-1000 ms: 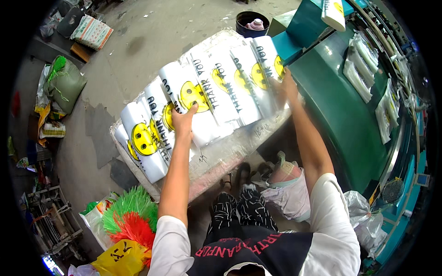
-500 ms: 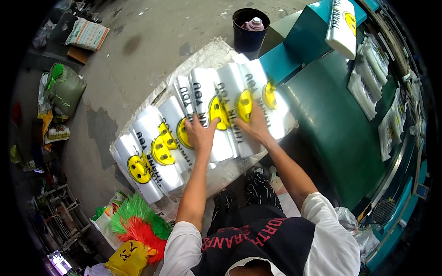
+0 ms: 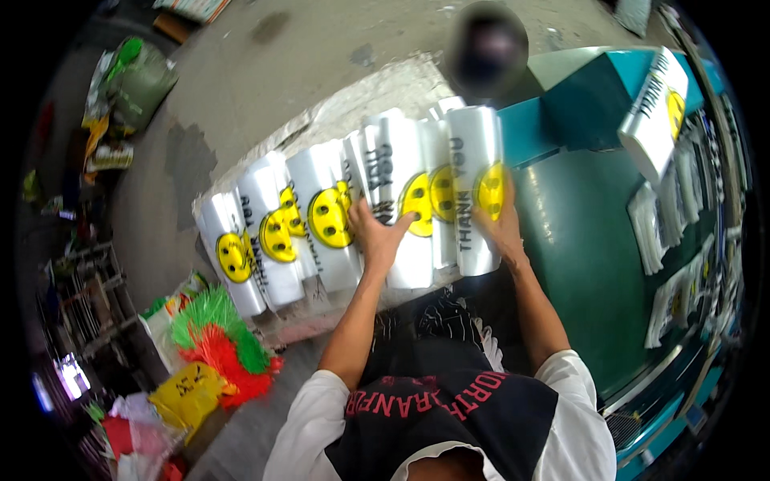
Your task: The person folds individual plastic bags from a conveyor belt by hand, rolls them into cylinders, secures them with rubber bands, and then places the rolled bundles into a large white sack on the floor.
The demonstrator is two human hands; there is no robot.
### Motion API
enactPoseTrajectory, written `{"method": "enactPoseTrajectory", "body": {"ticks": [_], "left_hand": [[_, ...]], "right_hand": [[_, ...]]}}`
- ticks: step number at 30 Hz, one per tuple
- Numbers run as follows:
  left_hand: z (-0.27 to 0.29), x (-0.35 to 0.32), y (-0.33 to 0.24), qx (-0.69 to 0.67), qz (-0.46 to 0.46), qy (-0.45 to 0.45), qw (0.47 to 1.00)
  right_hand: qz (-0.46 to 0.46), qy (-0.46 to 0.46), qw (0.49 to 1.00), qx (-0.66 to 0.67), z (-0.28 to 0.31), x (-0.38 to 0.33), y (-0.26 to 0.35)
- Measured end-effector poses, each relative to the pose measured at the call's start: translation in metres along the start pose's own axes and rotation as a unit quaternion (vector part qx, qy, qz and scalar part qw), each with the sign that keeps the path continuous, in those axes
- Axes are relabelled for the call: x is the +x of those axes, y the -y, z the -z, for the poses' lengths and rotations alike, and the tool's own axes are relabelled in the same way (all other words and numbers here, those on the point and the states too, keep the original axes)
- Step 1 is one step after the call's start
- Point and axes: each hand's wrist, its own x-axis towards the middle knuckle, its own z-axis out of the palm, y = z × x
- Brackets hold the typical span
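Note:
A row of folded white plastic bag bundles (image 3: 325, 216), printed with yellow smiling faces and dark letters, lies overlapping on a pale covered table (image 3: 321, 112). My left hand (image 3: 381, 236) is clasped around a bundle in the middle of the row, its thumb across the printed face and its fingers at the left side. At the row's right end, my right hand (image 3: 504, 228) grips the last plastic bag bundle (image 3: 475, 152), thumb in front and fingers around its right edge. This bundle stands straighter than those at the left end.
On my right is a green-topped machine (image 3: 561, 240) with more bag bundles (image 3: 646, 224) along its far side. Another bundle (image 3: 658, 112) rests high on its teal housing (image 3: 581, 108). A dark bucket (image 3: 485, 56) stands behind the table; green and red plastic strands (image 3: 228, 353) lie at lower left.
The view has shifted. My right hand has moved right to the end bundle, which now stands more upright. My left hand stays on the middle of the row, and the bundles sit closer together there.

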Motion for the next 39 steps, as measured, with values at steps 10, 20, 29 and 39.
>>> {"method": "enactPoseTrajectory", "body": {"ticks": [10, 20, 29, 39], "left_hand": [[-0.026, 0.015, -0.003, 0.085, -0.060, 0.019, 0.994], [0.145, 0.017, 0.084, -0.397, 0.166, 0.099, 0.897], [0.129, 0.026, 0.088, -0.436, 0.146, 0.163, 0.873], [0.080, 0.030, 0.050, -0.069, -0.037, 0.092, 0.993]], "right_hand": [[-0.146, 0.108, 0.972, 0.146, -0.010, 0.018, 0.032], [-0.133, 0.099, 0.976, 0.142, -0.046, 0.001, 0.017], [-0.072, 0.020, 0.991, 0.108, -0.089, 0.003, 0.028], [-0.116, 0.051, 0.991, -0.052, -0.118, 0.008, 0.019]]}}
